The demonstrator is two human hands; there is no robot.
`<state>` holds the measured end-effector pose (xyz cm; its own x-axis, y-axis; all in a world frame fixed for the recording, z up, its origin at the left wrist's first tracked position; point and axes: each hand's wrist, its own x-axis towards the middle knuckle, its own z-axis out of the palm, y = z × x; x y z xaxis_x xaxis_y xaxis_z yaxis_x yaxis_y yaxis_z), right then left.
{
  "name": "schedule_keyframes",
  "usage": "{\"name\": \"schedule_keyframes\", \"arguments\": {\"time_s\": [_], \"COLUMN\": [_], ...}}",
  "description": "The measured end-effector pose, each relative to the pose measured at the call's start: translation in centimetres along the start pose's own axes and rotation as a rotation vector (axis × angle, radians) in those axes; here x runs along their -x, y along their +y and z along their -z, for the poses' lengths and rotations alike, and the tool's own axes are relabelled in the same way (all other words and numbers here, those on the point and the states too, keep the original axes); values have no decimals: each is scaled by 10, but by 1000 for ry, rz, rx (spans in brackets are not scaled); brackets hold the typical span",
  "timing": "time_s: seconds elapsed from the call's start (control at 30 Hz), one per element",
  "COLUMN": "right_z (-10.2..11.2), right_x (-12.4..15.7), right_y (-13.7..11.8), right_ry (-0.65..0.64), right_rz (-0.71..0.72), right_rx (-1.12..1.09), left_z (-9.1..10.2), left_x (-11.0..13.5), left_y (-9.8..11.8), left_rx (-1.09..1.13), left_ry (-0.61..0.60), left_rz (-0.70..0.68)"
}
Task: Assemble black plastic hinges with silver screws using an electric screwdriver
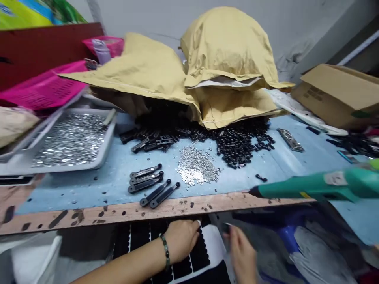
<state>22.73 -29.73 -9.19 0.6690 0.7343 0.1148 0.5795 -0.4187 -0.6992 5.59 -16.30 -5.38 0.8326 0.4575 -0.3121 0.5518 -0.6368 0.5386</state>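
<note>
Black scalloped strips (200, 250) on a smooth white backing sheet (214, 241), and that's where the action is, tucked below the front edge of the blue-covered wooden surface (79, 193)! The left hand (181, 240), wearing a dark green beaded bracelet (166, 254), leans right over them, fingers curled in and drawn together near the upper end; whether anything is pinched there, I cannot tell. Over to the right hand (244, 254), just beside the sheet: finger and thumb come together on what looks like a small dark piece (227, 227), too blurred to name outright.

My call: this is a peeling step, one piece lifted off the backing at a time. The next move calls for the left hand to steady the sheet, and for the right to grip its piece by the rim, so that a sticky face, if it has one, picks up no dirt.

Up on the surface, five slim black lever-shaped parts (145, 184) lie near the front edge, three bunched and two just beside, with neither hand on them. Behind, a glinting heap of small silver metal hardware (194, 165); off to the right, a teal power screwdriver (308, 185), dark tip pointing left, apart from both hands. Neither looks in play at this step.
</note>
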Motion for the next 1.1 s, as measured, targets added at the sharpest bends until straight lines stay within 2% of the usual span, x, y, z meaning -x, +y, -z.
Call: {"name": "schedule_keyframes", "arguments": {"time_s": [0.03,0.07,0.17,0.2,0.23,0.27,0.33,0.5,0.57,0.67,0.73,0.8,0.9,1.0,1.1], "right_z": [6,11,8,2,-5,-12,-24,-38,-44,-56,-64,-75,-97,-119,-132], "right_x": [-4,-9,-26,-31,-36,-40,-48,-67,-72,-77,-81,-89,-102,-107,-105], "right_y": [-4,-11,-52,-70,-88,-105,-133,-176,-193,-218,-228,-233,-234,-232,-230], "right_ry": [58,84,64,50,17,-19,-134,-416,-533,-653,-698,-740,-772,-764,-698], "right_rz": [11,82,462,603,744,796,825,671,713,763,668,492,277,220,233], "right_rx": [7,-13,-59,-58,-72,-78,-86,-179,-239,-334,-381,-418,-449,-446,-441], "left_z": [5,11,37,47,58,67,84,104,107,110,110,108,105,100,95], "left_x": [2,4,11,14,18,22,33,67,79,96,108,120,131,131,125], "left_y": [3,7,18,20,20,17,6,-31,-41,-57,-72,-88,-106,-113,-116], "left_rx": [88,244,965,1146,1232,1245,1138,599,459,440,439,337,25,-211,-284], "left_ry": [-9,-40,-121,-81,2,96,247,507,564,572,619,705,733,663,621], "left_rz": [6,12,13,9,5,7,19,3,32,121,211,272,229,170,129]}}
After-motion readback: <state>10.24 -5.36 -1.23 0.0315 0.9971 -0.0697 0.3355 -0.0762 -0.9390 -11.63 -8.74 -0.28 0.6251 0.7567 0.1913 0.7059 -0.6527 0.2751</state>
